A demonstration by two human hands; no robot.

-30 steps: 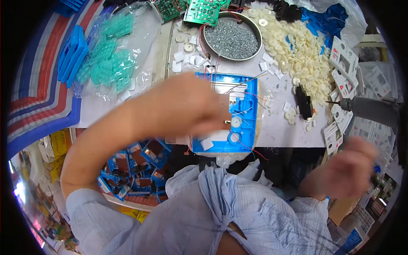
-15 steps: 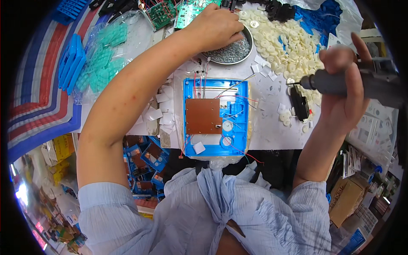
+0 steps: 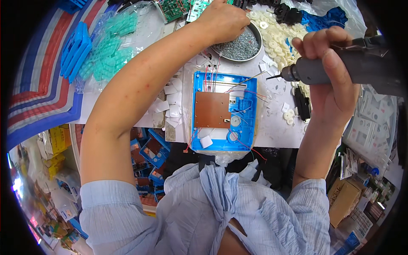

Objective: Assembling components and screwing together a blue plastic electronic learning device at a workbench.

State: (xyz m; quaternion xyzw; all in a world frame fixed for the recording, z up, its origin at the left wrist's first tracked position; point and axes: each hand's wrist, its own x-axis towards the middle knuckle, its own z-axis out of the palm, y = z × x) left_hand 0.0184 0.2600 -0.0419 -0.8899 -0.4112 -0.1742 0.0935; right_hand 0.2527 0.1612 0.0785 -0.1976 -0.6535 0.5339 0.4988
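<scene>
My left hand (image 3: 224, 21) is at the round metal bowl (image 3: 260, 51) of small silvery screws (image 3: 239, 47), palm down over its far left part. Its fingers are curled together, and whatever they pinch is hidden. My right hand (image 3: 333, 70) grips a dark grey electric screwdriver (image 3: 314, 70), held level above the table with its thin black bit pointing left. Between my arms lies a blue plastic housing (image 3: 253, 123), open side up. A brown circuit board (image 3: 211, 109) sits in it, with red, white and dark wires trailing out. A small white square (image 3: 206, 141) rests near its lower edge.
Cream plastic discs (image 3: 272, 38) are heaped right of the bowl, beside a black part (image 3: 302, 104). Green circuit boards (image 3: 176, 9) lie at the back. Bagged teal pieces (image 3: 108, 59) and blue frames (image 3: 76, 51) are on the left. White squares (image 3: 173, 98) are scattered beside the housing.
My right hand has brought the screwdriver left, its bit closer to the housing. My left hand stays at the screw bowl, fingers still curled. The whole view has shifted slightly.
</scene>
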